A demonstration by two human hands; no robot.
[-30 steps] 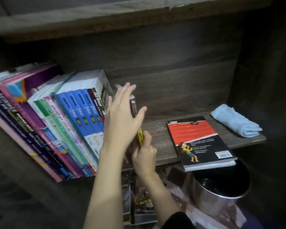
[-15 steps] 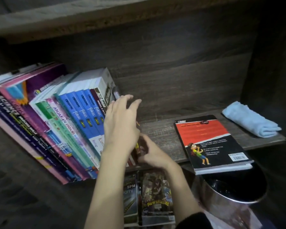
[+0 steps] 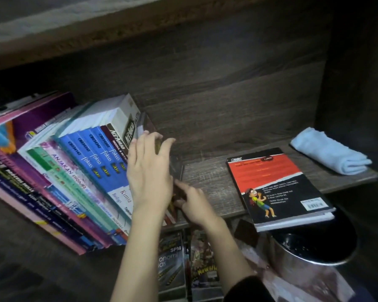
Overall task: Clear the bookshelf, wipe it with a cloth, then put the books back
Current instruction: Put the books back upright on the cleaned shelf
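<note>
The left hand (image 3: 150, 171) lay flat, its fingers (image 3: 144, 144) straight and slightly spread, pressing on the side of a thin dark book (image 3: 177, 168) at the right end of the row of books (image 3: 74, 171). The right hand (image 3: 194, 207) sat lower, its fingers (image 3: 181, 185) bent against that book's bottom corner. I cannot tell whether they pinched it or only touched it.

The row leaned left of the fingers on the shelf (image 3: 210, 182). It held four blue spines marked "fokus", two of them reading "Kimia" and "Biologi". One green spine read "ANJAKAN PRIMA" and one dark spine read "ACE AHEAD". The other spines were too blurred to read.

Right of the fingers one red and black book (image 3: 273, 184) lay flat, its near end past the shelf edge. Beyond it lay one folded blue cloth (image 3: 330, 151). Below the fingers stood two more books (image 3: 172, 262), one marked "SPM".
</note>
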